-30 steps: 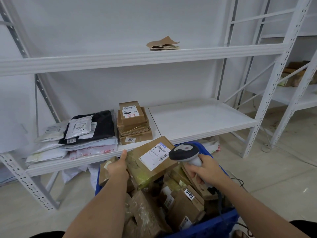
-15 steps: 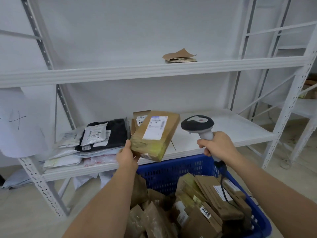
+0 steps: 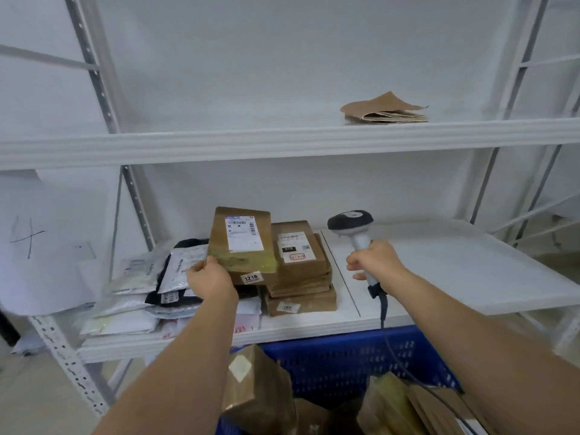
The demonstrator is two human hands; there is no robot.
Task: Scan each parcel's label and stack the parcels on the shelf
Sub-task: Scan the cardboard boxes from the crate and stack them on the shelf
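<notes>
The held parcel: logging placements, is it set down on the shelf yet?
Not yet: the left hand grips the parcel, tilted above the box stack.

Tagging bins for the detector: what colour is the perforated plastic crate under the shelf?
Blue perforated plastic crate, clearest in the head view.

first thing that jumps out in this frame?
The brown parcel, label up, held by the left hand above the shelf, beside the stack of brown boxes. Next, the scanner in the right hand, and the blue crate of parcels below.
</notes>
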